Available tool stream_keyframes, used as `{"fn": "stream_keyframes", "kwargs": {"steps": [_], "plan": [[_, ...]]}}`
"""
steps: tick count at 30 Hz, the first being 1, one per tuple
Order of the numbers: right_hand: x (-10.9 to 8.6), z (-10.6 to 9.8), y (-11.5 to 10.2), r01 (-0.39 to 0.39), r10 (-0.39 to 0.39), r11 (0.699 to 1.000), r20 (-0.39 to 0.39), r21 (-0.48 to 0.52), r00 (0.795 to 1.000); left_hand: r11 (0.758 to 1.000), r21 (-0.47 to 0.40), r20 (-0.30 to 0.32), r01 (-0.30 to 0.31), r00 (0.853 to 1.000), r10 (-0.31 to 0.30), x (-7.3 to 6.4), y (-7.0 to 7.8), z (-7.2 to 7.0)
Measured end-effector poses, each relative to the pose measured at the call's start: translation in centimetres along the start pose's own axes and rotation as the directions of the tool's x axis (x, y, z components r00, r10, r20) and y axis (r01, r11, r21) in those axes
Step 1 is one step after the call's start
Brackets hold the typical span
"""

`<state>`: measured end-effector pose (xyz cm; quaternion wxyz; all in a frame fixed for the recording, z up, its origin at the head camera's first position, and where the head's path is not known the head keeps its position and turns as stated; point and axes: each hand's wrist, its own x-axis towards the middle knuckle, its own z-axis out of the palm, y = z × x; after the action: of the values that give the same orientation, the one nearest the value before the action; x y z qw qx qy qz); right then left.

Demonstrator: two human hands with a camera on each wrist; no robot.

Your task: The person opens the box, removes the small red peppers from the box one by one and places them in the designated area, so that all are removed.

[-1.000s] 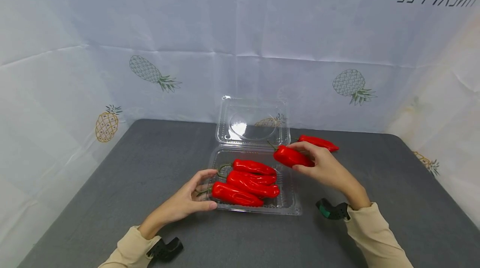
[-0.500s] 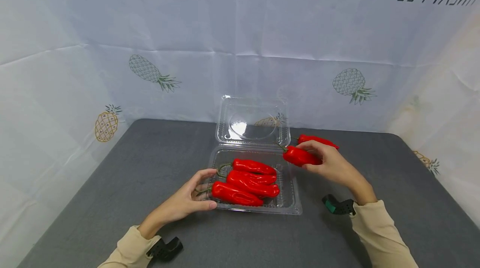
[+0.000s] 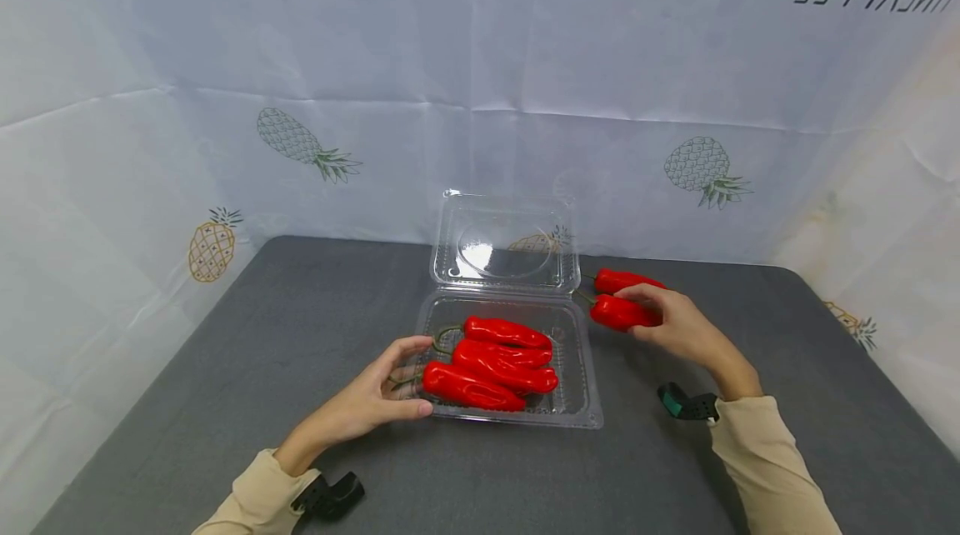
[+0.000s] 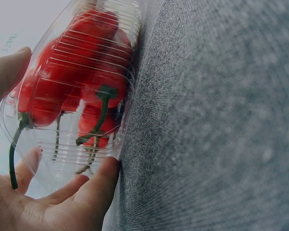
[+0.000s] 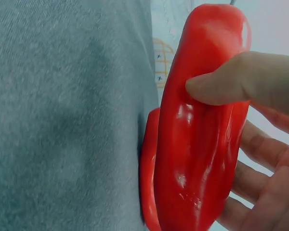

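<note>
In the head view, a clear plastic clamshell container (image 3: 581, 385) lies with its lid raised at the back. Several red peppers (image 3: 472, 386) with green stems are inside. My left hand (image 3: 378, 389) holds the container's left end, thumb at the near corner and fingers along the end wall; the left wrist view shows the fingertips (image 4: 108, 168) against the plastic. Right of the container, my right hand (image 3: 686, 333) grips another red pepper (image 3: 618, 314), its stem pointing left. In the right wrist view the thumb lies across that pepper (image 5: 192, 159). Its height above the table cannot be judged.
One more red pepper (image 3: 626, 279) lies on the grey table (image 3: 337, 285) just behind the held one. The transparent lid (image 3: 506, 239) leans up near the pineapple-printed cloth (image 3: 480, 43) hanging behind the table.
My right hand has moved right with its pepper, from over the container's right back edge to beside the container. The left hand and the peppers inside have stayed in place.
</note>
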<state>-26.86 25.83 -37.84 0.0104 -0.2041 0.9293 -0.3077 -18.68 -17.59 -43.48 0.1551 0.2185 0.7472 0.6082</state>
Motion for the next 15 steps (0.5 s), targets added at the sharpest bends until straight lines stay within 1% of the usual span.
{"fn": "stream_keyframes", "kwargs": {"steps": [7,15], "plan": [[0.0,0.0,0.9,-0.002,0.002,0.998,0.002,-0.055,1.0,1.0,0.004,-0.001,0.01,1.0,-0.01,0.0,0.0,0.0],[0.0,0.3,1.8,-0.024,0.026,0.996,0.016,-0.081,1.0,1.0,0.007,0.001,0.007,1.0,-0.007,0.0,0.1,0.0]]}}
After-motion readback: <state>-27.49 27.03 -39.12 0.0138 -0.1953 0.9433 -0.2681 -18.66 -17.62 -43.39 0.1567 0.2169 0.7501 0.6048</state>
